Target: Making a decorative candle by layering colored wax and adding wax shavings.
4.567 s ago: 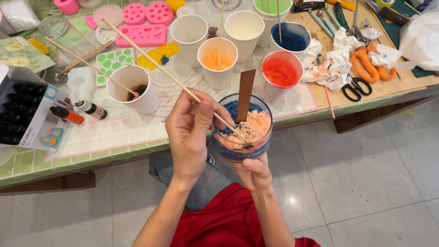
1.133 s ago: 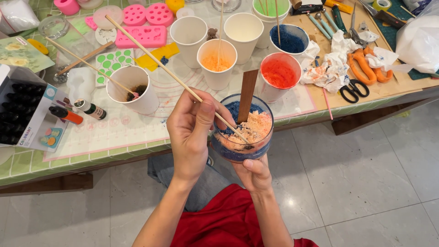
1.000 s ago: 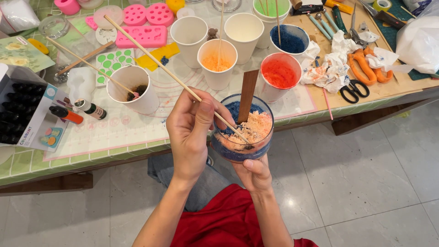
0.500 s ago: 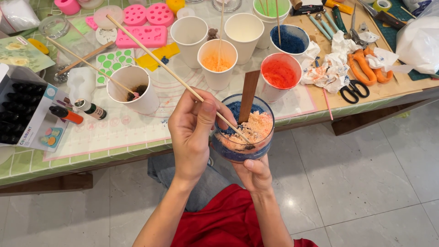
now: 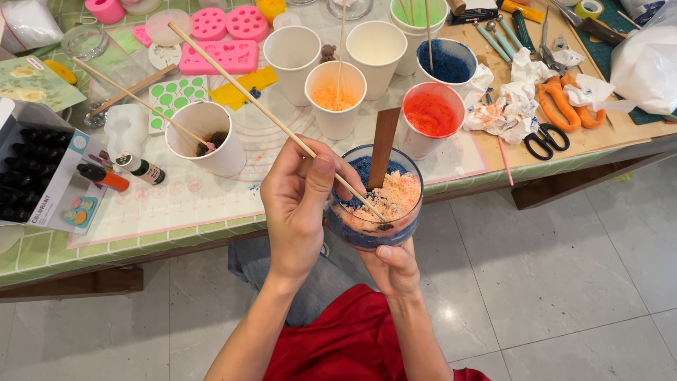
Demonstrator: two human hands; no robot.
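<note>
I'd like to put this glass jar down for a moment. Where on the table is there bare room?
The white mat's near strip is bare, between the white paper cup with dark residue and the table edge. Another gap lies right of the red-filled paper cup, before the black scissors. The far side, with cups and pink moulds, is crowded.

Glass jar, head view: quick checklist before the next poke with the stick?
1. Right hand supports the glass jar from below: ok.
2. Left hand grips the long wooden stick: ok.
3. Stick tip in the peach granules, near the front wall: ok.
4. Flat wooden wick upright: ok, leaning slightly.
5. Jar over the table: not ok, it is held off the edge.
6. Depth of the tip: cannot tell.
</note>
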